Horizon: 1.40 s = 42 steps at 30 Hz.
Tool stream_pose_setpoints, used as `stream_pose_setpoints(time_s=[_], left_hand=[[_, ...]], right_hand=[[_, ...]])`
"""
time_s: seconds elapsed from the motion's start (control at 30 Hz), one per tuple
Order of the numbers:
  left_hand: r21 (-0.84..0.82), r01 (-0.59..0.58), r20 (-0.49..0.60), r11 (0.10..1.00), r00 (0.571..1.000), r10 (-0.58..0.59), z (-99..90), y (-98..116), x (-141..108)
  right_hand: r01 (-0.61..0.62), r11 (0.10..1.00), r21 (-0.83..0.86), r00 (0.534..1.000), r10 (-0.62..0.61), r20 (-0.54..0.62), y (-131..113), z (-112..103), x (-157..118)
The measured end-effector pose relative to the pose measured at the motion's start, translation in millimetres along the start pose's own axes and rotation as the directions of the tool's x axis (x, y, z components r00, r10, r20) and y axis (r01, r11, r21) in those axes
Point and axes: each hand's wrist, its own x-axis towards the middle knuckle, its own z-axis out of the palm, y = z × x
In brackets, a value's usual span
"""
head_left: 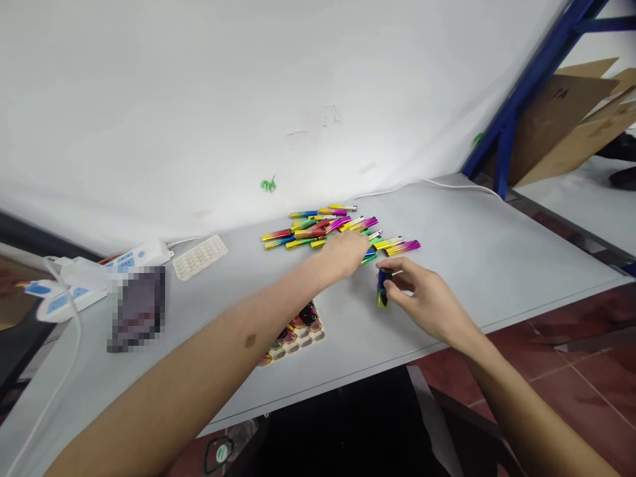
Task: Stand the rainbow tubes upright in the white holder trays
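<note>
Pinching a blue-yellow tube (382, 290), the right hand (428, 299) is half-curled.

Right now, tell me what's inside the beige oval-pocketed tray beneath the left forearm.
Glossy dark, reddish pieces show in the tray; the bare left forearm hides the rest.

Head cam looks fwd & down from near side of tbl (472, 245), close. Wall (199, 99) far, floor (571, 371) near R.

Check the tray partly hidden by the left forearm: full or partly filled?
Tray is partly filled: dark shiny pieces lie in it, but several near-edge cells are bare. Left forearm hides part.
</note>
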Motion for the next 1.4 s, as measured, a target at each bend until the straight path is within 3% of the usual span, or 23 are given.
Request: stream_pose_setpoints(time_s=[0.1,0.17,0.3,0.43,0.53,0.6,0.7,0.77,0.93,1.07,1.23,1.4], left_hand=[[-0.061,0.027,-0.066,0.998,0.997,-0.031,-20.0,-4.2,-18.1],[-0.112,0.031,-0.152,0.993,0.987,-0.048,-36.6,-8.1,-44.4],[-0.343,0.068,-0.428,0.937,0.876,-0.221,-56.6,-10.9,-128.6],[-0.326,0.250,-0.571,0.912,0.716,-0.401,-45.1,-0.1,-210.2],[-0.238,0.281,-0.642,0.930,0.673,-0.368,-24.8,12.3,-242.6],[-0.177,0.246,-0.671,0.953,0.678,-0.300,-9.4,18.0,-251.6],[-0.149,0.147,-0.633,0.978,0.746,-0.208,15.7,19.6,-255.2],[-0.136,0.112,-0.618,0.984,0.767,-0.173,32.4,17.4,-254.8],[-0.081,0.111,-0.673,0.991,0.727,-0.136,60.4,11.4,-250.5],[-0.061,0.124,-0.706,0.990,0.696,-0.131,65.0,9.5,-247.4],[-0.082,0.121,-0.756,0.989,0.639,-0.141,64.1,7.3,-250.5],[-0.154,0.099,-0.741,0.983,0.646,-0.181,60.9,5.8,-253.8]], right_hand=[[0.124,0.989,0.078,0.991,-0.127,0.038,-20.3,-8.9,-11.1],[0.208,0.973,0.097,0.974,-0.216,0.075,-37.7,-12.3,-16.8],[0.444,0.887,0.125,0.873,-0.460,0.161,-69.4,-6.3,-18.6],[0.613,0.784,0.095,0.757,-0.617,0.214,-82.0,16.0,-6.6],[0.675,0.736,0.052,0.700,-0.661,0.269,-80.7,35.0,5.0],[0.707,0.708,0.014,0.674,-0.679,0.290,-78.2,45.9,10.3],[0.741,0.671,-0.034,0.651,-0.705,0.281,-74.5,58.2,13.7],[0.759,0.647,-0.071,0.639,-0.719,0.274,-72.3,62.9,14.1],[0.772,0.617,-0.153,0.634,-0.726,0.269,-69.6,61.6,14.8],[0.793,0.599,-0.114,0.603,-0.742,0.294,-72.8,56.0,14.8],[0.799,0.585,-0.140,0.596,-0.739,0.314,-77.7,52.7,15.7],[0.810,0.560,-0.175,0.581,-0.723,0.374,-80.4,53.4,16.1]])
